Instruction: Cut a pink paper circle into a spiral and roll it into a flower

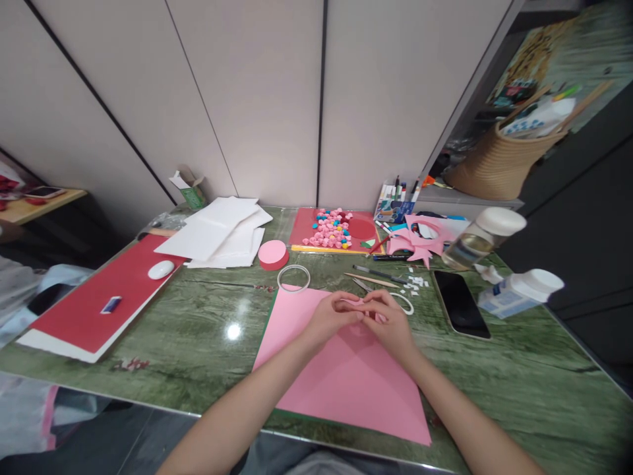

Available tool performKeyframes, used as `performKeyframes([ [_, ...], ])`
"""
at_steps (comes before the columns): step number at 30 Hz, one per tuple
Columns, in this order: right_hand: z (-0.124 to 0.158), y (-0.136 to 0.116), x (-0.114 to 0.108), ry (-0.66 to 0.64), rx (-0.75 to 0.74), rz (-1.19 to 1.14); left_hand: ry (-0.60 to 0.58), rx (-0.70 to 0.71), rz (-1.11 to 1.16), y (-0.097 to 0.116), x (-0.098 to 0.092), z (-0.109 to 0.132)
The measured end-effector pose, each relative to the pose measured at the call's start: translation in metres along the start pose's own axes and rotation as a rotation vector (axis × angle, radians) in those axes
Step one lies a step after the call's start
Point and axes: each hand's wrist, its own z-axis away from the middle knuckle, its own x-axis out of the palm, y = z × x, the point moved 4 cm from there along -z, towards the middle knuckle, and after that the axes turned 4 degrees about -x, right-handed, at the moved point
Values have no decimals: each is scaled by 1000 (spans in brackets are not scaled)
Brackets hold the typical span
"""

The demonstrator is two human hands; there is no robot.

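Above a large pink paper sheet [336, 379], my left hand [332, 318] and my right hand [390, 324] meet at the fingertips. Both are closed in a pinch on a small pink paper piece [380, 318], which my fingers mostly hide; its exact shape cannot be made out. A green edge shows under the pink sheet. Just beyond my right hand lie white-handled scissors [405, 303], partly covered by it. A roll of tape [293, 279] rests flat at the sheet's far left corner.
Small pink, blue and yellow paper pieces [333, 229] lie on a red sheet at the back. Nearby are a pink disc stack [273, 254], white papers [217, 231], pink offcuts [420, 239] and pens. A phone [461, 303], bottle [482, 239] and white container [519, 293] stand right.
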Motion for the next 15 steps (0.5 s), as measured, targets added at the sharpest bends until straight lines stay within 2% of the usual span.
performKeyframes([
  [7, -1, -3, 0, -9, 56, -40, -36, -17, 12, -3, 3, -1],
  [15, 0, -6, 3, -12, 5, -11, -66, -21, 49, -3, 7, 0],
])
